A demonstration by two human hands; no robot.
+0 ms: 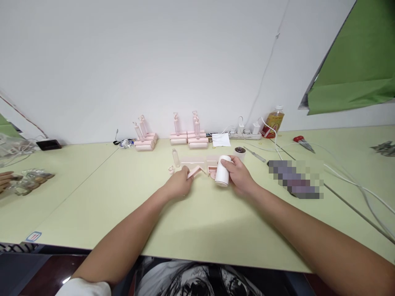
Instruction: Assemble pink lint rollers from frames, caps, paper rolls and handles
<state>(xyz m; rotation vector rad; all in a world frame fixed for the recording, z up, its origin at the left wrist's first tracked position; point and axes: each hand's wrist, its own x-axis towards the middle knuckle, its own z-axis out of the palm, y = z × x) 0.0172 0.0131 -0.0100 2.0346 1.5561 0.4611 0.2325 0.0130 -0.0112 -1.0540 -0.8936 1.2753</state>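
Observation:
My left hand (pixel 181 181) is closed around a slim pale pink plastic piece (pixel 194 171), angled up to the right. My right hand (pixel 240 174) grips a smooth white cylinder (pixel 222 172), slightly tilted, with a thin ring near its lower end. Partly behind the cylinder is a small pink part (pixel 211 171) with an orange-brown inside. A translucent pink case (pixel 193 161) lies just beyond my hands. Left of it stands a clear tube (pixel 175 158), and a small pink looped cap (pixel 171 169) is near my left hand.
Pink units with upright clear handles (pixel 198 142) line the wall. To the right are a dark-topped white container (pixel 240 153), a screwdriver (pixel 254 154), a power strip (pixel 245 136), a drink bottle (pixel 274 122), red-handled tool (pixel 303 144) and white cables. Another person's hand (pixel 5 181) is far left.

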